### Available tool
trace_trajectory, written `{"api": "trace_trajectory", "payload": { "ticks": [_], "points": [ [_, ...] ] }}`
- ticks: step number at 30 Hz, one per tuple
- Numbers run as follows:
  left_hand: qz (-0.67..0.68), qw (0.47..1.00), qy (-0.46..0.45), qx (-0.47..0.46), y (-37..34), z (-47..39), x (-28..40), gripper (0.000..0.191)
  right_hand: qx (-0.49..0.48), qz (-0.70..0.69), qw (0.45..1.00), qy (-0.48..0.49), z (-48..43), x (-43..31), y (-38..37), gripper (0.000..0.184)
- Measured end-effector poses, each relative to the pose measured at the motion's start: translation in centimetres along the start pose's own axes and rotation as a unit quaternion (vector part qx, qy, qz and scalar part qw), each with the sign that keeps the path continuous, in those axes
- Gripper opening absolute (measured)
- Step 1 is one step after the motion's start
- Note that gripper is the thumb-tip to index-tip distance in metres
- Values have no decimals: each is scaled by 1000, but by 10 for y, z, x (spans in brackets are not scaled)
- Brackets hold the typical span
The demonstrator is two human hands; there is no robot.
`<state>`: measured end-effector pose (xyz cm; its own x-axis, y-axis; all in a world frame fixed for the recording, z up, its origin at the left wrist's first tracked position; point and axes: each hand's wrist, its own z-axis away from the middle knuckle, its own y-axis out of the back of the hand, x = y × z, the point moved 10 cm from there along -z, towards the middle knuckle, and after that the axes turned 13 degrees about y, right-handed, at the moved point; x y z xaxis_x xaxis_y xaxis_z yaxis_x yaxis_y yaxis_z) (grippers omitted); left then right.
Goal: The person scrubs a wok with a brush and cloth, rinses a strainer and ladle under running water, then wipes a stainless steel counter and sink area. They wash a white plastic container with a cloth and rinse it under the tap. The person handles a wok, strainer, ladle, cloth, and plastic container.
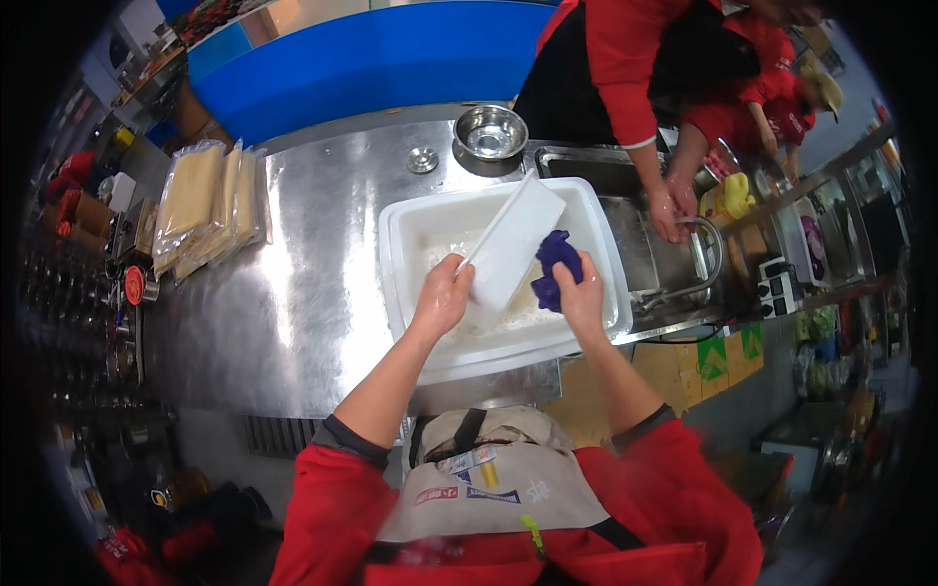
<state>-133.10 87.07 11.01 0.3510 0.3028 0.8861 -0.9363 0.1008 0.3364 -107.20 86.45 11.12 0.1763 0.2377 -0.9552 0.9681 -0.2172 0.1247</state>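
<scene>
A large white plastic tub (506,362) with cloudy, sudsy water in it stands at the edge of the steel counter. Over the water, my left hand (445,289) grips the near end of a white rectangular plastic container (513,245), which is tilted with its far end towards the tub's back rim. My right hand (582,289) is closed around a bunched, dark purple cloth (551,267), just right of the container. Both hands look wet. What lies under the water cannot be made out.
A steel bowl (491,133) and a small round metal piece (422,160) stand behind the tub. Vacuum-packed yellowish slabs (194,205) lie on the counter (308,308) at left. At right, a co-worker's hands (673,209) are at a curved faucet (714,256) over the sink (634,249).
</scene>
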Motion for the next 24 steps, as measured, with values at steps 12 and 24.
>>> {"api": "trace_trajectory", "payload": {
  "ticks": [12, 24],
  "points": [
    [9, 998, -27, -58, -20, -1, -6, 19, -125, 333, 890, 284, 3, -74, -85, 40],
    [26, 998, 3, -64, -12, 12, -39, 21, -46, 291, 941, 164, -103, 9, -23, 28]
  ]
}}
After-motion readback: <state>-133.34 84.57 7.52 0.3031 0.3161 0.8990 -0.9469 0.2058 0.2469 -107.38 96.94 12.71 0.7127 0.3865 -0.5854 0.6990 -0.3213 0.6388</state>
